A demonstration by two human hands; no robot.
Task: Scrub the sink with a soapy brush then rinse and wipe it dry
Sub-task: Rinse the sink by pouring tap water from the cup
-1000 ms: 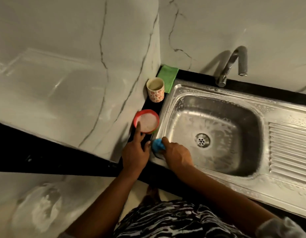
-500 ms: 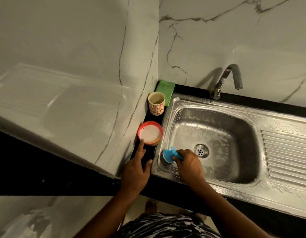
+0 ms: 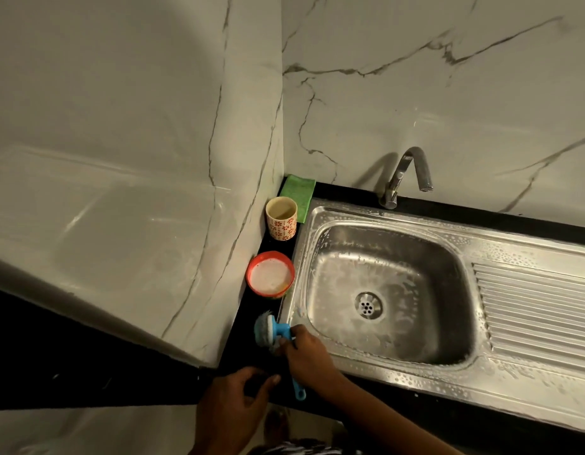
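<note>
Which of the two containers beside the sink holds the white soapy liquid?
The red bowl, nearer the brush; the floral cup behind it shows none.

Shiny wet steel sink [image 3: 501,254], glossy veined marble wall [image 3: 416,77], blue plastic brush [image 3: 281,331]

Both forearms [image 3: 383,418] are bare, above a black-and-white streaked garment [image 3: 301,449] (only its edge shows).

Dim and warm-grey throughout, lit from the right, with the soft shadow of the tap [image 3: 411,165] thrown leftward onto the marble wall [image 3: 448,93]. Pale glare streaks across the glossy left wall panel [image 3: 104,208], small bright glints on the wet sink [image 3: 416,379] rim. Bowed at the edges by the wide lens, slightly soft overall, near-black on the worktop [image 3: 465,215].
</note>
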